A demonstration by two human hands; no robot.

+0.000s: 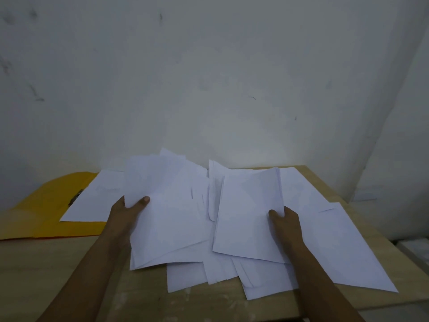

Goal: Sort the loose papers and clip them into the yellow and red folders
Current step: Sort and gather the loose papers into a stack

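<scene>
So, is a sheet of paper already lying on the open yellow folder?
Yes, a white sheet lies on the yellow folder beside its clip, while both hands hold other papers.

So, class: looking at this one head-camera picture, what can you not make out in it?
- Red folder: only a thin red strip shows under the yellow folder, head view.
- Clip: partly covered by a sheet; small and dark.
- Left hand and right hand: fingers hidden behind the papers they grip.
- Any print on the papers: too dim and blurred.
</scene>
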